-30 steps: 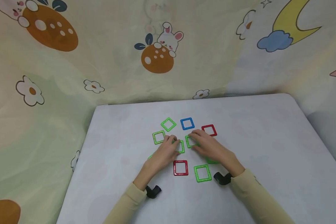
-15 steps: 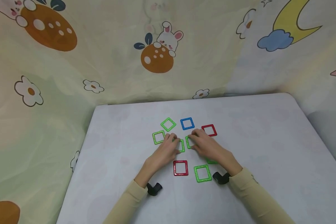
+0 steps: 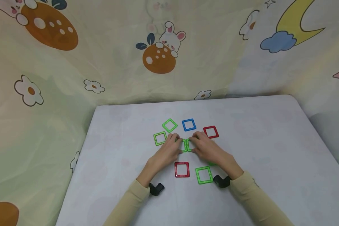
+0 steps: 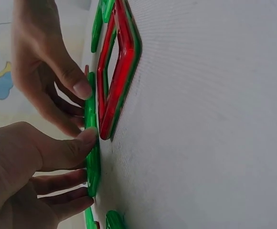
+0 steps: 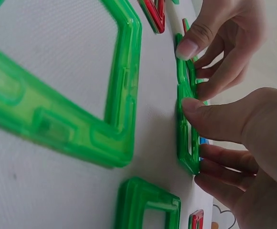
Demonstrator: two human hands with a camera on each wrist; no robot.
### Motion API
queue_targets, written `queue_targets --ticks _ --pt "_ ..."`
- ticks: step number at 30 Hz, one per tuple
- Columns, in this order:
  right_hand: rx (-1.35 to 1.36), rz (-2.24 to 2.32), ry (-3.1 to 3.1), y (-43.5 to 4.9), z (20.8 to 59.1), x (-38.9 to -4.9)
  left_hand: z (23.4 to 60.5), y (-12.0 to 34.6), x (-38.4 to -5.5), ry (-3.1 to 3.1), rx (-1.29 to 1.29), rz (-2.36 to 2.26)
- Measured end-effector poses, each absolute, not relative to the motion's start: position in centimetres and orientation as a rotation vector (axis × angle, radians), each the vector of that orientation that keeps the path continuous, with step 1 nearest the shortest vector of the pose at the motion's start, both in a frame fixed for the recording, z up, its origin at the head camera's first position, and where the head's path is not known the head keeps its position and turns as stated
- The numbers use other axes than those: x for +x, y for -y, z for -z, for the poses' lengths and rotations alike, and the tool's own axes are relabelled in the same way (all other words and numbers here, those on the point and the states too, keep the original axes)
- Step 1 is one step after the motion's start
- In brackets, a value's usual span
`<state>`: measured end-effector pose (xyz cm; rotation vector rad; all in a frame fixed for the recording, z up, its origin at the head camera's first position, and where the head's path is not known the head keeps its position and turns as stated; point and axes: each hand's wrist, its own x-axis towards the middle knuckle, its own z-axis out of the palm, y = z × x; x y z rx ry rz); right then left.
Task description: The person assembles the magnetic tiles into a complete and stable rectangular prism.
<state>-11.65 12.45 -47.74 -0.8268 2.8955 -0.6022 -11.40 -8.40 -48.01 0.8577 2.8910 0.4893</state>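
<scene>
Two green square magnetic tiles lie edge to edge at the middle of the group on the white table. My left hand [image 3: 166, 152] pinches the left green tile [image 4: 93, 167] by its near and far edges, thumb nearest me. The right green tile [image 5: 182, 138] is held the same way by my right hand [image 3: 210, 150]. In the head view the fingers cover the outer parts of both tiles, and their inner sides appear to touch. Just in front lies a red square tile [image 3: 176, 169], flat on the table.
Around the hands lie a blue tile [image 3: 188, 120], a red tile [image 3: 212, 137], a green tile [image 3: 155, 140], a green tile turned cornerwise [image 3: 166, 129] and a larger-looking green tile [image 3: 205, 181]. Another green tile [image 3: 212, 164] is mostly under the right forearm. A patterned cloth [image 3: 115, 62] hangs behind.
The gap between the two held green tiles has closed. My right hand has brought its tile left and slightly nearer; the left hand's tile has shifted slightly away from me.
</scene>
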Motion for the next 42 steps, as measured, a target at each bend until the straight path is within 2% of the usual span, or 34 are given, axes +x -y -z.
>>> queue_targets --ticks 14,24,42 --pt "-0.843 0.431 -2.936 -11.9 47.4 -11.6 48.3 8.8 -11.6 -2.872 0.845 -0.531" --pt "-0.879 0.439 -2.938 -11.8 47.3 -11.7 47.1 12.1 -12.2 -2.963 0.745 -0.663" --pt "-0.858 0.460 -2.908 -11.8 47.1 -11.7 48.2 13.5 -12.7 -3.087 0.770 -0.363"
